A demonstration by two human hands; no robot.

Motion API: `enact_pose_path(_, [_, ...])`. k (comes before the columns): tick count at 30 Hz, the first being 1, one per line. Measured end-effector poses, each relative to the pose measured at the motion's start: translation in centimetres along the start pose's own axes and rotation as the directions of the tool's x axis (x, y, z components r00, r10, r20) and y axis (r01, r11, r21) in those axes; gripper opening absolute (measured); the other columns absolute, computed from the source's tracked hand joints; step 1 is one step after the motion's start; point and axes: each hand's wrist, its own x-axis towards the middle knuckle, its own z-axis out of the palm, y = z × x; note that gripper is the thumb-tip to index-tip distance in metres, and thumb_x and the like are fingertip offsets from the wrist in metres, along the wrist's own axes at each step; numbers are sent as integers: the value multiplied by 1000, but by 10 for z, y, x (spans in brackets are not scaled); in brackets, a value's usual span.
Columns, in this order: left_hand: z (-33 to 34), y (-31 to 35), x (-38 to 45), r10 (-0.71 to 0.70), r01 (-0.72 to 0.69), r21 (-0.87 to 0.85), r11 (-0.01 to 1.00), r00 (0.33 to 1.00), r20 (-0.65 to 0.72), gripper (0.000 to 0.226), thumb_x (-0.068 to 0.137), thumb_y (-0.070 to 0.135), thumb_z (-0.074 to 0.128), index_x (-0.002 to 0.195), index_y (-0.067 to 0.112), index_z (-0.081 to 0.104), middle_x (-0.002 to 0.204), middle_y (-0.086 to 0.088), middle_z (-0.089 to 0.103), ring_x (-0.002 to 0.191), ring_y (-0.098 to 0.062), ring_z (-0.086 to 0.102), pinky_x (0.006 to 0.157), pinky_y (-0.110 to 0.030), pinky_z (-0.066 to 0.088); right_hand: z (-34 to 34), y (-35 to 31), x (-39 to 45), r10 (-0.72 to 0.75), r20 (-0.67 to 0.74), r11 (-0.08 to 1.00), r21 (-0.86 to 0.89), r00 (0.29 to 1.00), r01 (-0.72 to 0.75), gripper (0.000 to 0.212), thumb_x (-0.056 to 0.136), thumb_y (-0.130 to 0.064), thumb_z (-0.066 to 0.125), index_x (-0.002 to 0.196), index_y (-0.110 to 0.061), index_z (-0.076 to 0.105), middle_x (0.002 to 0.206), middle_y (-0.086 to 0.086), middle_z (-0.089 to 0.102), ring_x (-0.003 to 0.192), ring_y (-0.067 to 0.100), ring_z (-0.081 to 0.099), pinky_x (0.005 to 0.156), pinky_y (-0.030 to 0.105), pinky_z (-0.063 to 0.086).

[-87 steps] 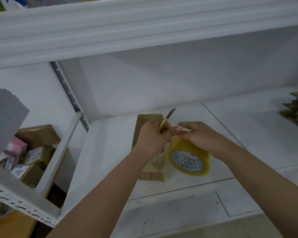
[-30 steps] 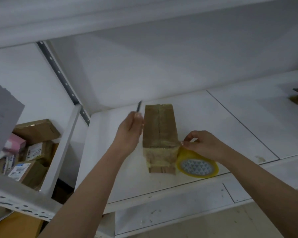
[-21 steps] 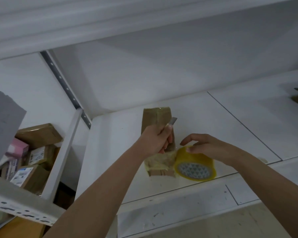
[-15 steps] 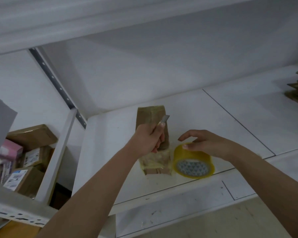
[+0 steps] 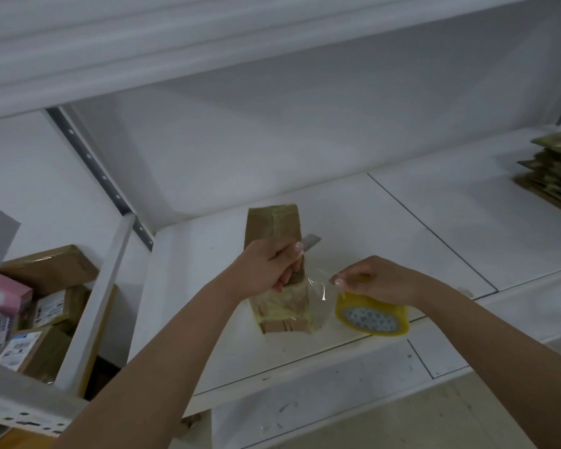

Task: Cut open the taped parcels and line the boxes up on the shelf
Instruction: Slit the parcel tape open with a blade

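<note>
Head view: my left hand (image 5: 266, 270) grips the knife (image 5: 310, 243), fingers curled round its handle, blade angled up-right over the taped parcel (image 5: 277, 254) lying on the shelf (image 5: 402, 228). My right hand (image 5: 374, 280) pinches a clear tape strip (image 5: 318, 288) beside the parcel, above the yellow tape roll (image 5: 371, 315).

shelf (image 5: 386, 222) wht | on it: taped parcel (image 5: 274, 228), tape roll (image 5: 371, 317), flat cardboard stack (image 5: 554, 176) far R
</note>
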Motion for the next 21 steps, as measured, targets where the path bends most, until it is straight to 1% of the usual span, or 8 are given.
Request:
enact_pose_path(2, [-3,10,-1,6,-14,77,997,993,114,39,103,35,45,70,18,58,56,14,57,55,-1,55,56,-16,47,-4,0,-3,22,-3,998,54,1000,-22,32,93,-48,58,115,-31,73,113,-5,69,104,11,63,95,29,48])
enact_pose_path(4, [-3,22,0,18,-78,271,959,976,218,39,104,31,43,71,17,58,62,13,57,56,1,52,58,-15,43,-7,0,-5,24,-16,993,113,1000,-22,28,94,-44,59,113,-31,74,108,-7,70,98,8,63,90,26,48])
enact_pose_path(7, [-1,35,5,-22,-143,503,852,951,307,41,104,28,39,78,2,57,69,-2,51,61,-11,45,60,-27,33,-12,1,-9,7,-21,995,97,1000,-5,25,94,-43,59,111,-32,74,102,-12,68,93,3,61,81,22,45])
enact_pose_path(10, [1,44,7,-88,-141,615,776,941,327,42,105,28,35,71,7,49,65,0,44,59,-11,39,56,-27,28,-15,-2,-12,-4,-42,1000,2,999,4,26,95,-44,56,110,-33,75,103,-12,66,89,1,58,75,19,44])
enact_pose_path(13, [9,52,8,-133,-127,714,689,946,297,43,106,31,32,65,20,39,66,3,41,59,-9,39,54,-27,27,-14,-8,-14,-26,-106,993,-118,994,13,29,96,-48,54,105,-32,76,105,-7,71,92,9,63,85,30,50])
enact_pose_path(17, [27,59,10,-153,-122,870,477,964,219,38,106,32,30,77,17,48,79,0,50,75,-19,54,70,-33,49,-11,-20,-17,-20,-149,977,-212,989,-13,33,97,-47,50,102,-28,76,87,-6,69,82,13,64,71,29,48])
enact_pose_path(19, [24,60,9,-153,-114,845,523,962,225,39,106,33,30,73,17,46,77,0,50,73,-17,52,70,-34,47,-12,-20,-19,-1,-150,986,-165,989,-24,31,97,-44,52,103,-26,76,86,-7,68,84,13,64,76,30,50])
enact_pose_path(21, [12,56,6,-171,-73,725,684,951,257,42,106,32,32,72,15,48,75,-3,53,67,-14,51,67,-34,43,-14,-16,-21,20,-152,995,-95,988,-35,28,96,-42,55,97,-25,77,89,-4,70,88,16,65,85,34,51])
